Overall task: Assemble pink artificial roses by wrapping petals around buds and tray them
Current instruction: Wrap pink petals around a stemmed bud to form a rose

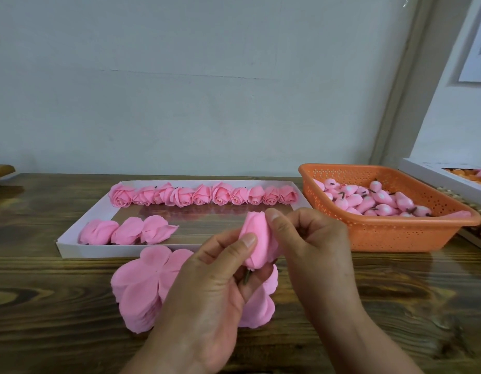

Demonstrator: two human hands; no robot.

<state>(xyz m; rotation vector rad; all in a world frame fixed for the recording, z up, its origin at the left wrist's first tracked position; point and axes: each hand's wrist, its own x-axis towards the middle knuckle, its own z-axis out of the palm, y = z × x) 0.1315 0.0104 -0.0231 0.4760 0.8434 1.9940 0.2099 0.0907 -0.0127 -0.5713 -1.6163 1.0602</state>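
On the wooden desk (pixel 45 279), a shallow white tray (pixel 72 245) lies at the left and centre. Along its far edge runs a row of ten finished roses (pixel 204 195), side by side; near its front left corner lie three more wrapped flowers (pixel 128 230), lying on their sides. Just in front of the tray, on the desk, sits a stack of flat pink petal sheets (pixel 142 287), partly hidden by the hands; how many sheets cannot be told. The left hand (pixel 207 300) has its grip closed on one pink bud (pixel 256 238) with a petal wrapped round it, thumb pressed on the front, a dark stem showing below. The right hand (pixel 309 238) pinches the upper side of the same bud with thumb and curled fingers, above the tray's front edge. At the right stands one orange perforated basket (pixel 390 238) holding a heap of bare buds (pixel 374 201), too many and overlapped to count.
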